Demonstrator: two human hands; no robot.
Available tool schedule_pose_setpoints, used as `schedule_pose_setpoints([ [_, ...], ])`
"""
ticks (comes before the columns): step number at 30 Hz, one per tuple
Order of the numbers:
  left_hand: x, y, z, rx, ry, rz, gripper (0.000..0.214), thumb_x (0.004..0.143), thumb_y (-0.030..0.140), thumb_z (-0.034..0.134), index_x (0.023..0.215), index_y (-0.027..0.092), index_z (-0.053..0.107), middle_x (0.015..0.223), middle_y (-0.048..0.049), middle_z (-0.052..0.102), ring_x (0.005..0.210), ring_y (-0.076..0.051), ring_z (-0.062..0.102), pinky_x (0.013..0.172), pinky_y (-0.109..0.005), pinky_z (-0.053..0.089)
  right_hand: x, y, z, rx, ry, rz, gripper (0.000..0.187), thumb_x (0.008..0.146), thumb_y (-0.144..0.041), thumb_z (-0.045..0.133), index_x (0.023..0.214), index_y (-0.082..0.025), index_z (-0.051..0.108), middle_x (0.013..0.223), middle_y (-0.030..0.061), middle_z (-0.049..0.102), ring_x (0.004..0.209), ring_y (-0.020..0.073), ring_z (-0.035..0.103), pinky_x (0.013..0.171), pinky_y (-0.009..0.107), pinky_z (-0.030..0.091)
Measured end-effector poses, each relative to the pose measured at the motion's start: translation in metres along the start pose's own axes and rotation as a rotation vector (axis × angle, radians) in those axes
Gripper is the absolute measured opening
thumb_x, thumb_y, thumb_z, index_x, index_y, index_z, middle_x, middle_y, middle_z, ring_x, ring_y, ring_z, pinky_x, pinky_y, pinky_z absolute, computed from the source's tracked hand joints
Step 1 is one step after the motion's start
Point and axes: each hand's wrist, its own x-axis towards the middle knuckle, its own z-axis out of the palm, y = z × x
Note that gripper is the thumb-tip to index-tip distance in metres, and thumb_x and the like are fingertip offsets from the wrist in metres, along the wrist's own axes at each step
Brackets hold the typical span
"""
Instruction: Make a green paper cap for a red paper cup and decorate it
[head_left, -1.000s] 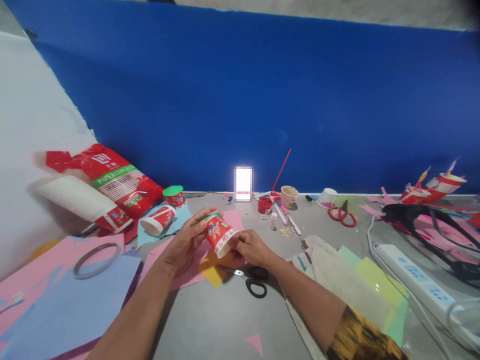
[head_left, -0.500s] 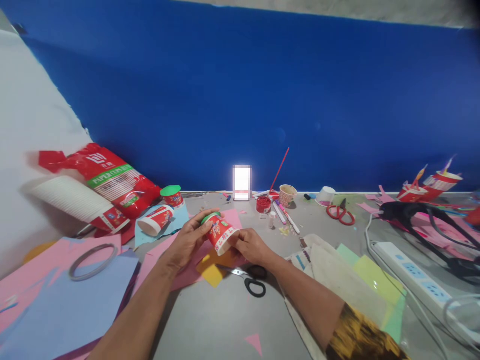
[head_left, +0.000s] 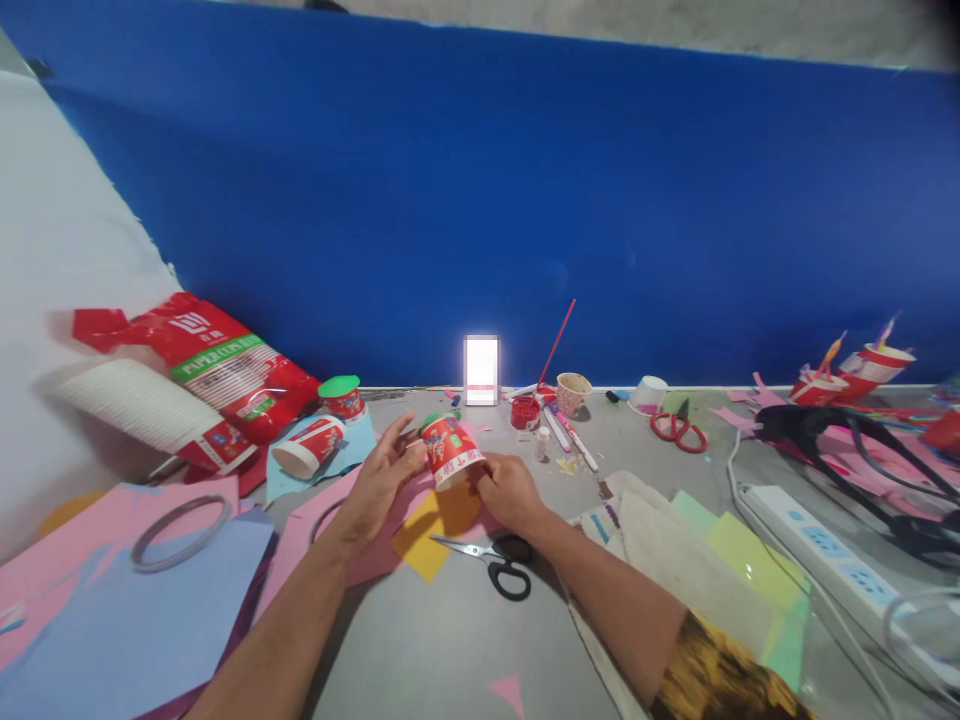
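Grip of the right hand (head_left: 512, 495): the fingers are closed on the lower rim of a red printed paper cup (head_left: 452, 450), at about four o'clock on it. The left hand (head_left: 382, 480) is held at nine o'clock, fingers spread well open; its thumb is placed just beside the cup wall, and whether contact is made cannot be told. The cup is held tilted above the desk (head_left: 405, 650), its mouth turned downward and its green end (head_left: 442, 418) uppermost. Taken from the cup, yellow paper (head_left: 416, 540) is found between six and seven o'clock, black-handled scissors (head_left: 484, 552) at five, and a green-topped cup (head_left: 343, 395) toward ten. The step in hand is judged to be the positioning of the cup between the hands. For any further turning, light pressure is called for, since the thin wall could be dented.
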Motion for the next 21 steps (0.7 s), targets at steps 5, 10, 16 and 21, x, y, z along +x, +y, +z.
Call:
schedule_pose_setpoints([
  [5,-0.001,-0.006,0.01,-0.046,-0.093,-0.114,0.05,0.076,0.04,0.086,0.12,0.028,0.063,0.106,-0.0027,0.076,0.089,-0.02,0.074,0.077,-0.034,0.06,0.001,0.003,-0.005,-0.224,0.098,-0.022,0.019,0.092,-0.018,0.055,0.087,-0.019,0.073,0.091,0.0106,0.078,0.088,0.0235,0.07,0.073,0.027,0.042],
  [10,0.001,-0.013,0.01,0.097,-0.094,0.031,0.061,0.071,0.035,0.089,0.124,0.024,0.062,0.115,-0.0068,0.073,0.101,-0.025,0.072,0.089,-0.041,0.059,0.002,0.009,-0.001,-0.268,0.109,-0.091,0.017,0.091,-0.018,0.059,0.095,-0.023,0.075,0.091,0.0076,0.079,0.088,0.0239,0.071,0.074,0.029,0.045],
  [16,0.004,-0.032,0.01,0.555,0.072,0.172,0.092,0.069,0.031,0.085,0.15,0.03,0.042,0.146,-0.0124,0.057,0.121,-0.031,0.064,0.105,-0.05,0.05,0.007,0.019,-0.004,-0.161,0.267,-0.15,0.035,0.092,-0.013,0.051,0.122,-0.02,0.069,0.115,0.0096,0.077,0.106,0.0239,0.07,0.091,0.035,0.052],
  [21,-0.001,-0.049,0.019,0.72,-0.037,0.248,0.105,0.065,0.03,0.086,0.156,0.024,0.035,0.158,-0.0168,0.044,0.148,-0.039,0.039,0.122,-0.055,0.028,0.01,0.02,-0.006,-0.03,0.362,-0.289,0.033,0.103,-0.038,0.047,0.121,-0.02,0.067,0.125,0.0121,0.07,0.116,0.0247,0.064,0.091,0.037,0.055],
])
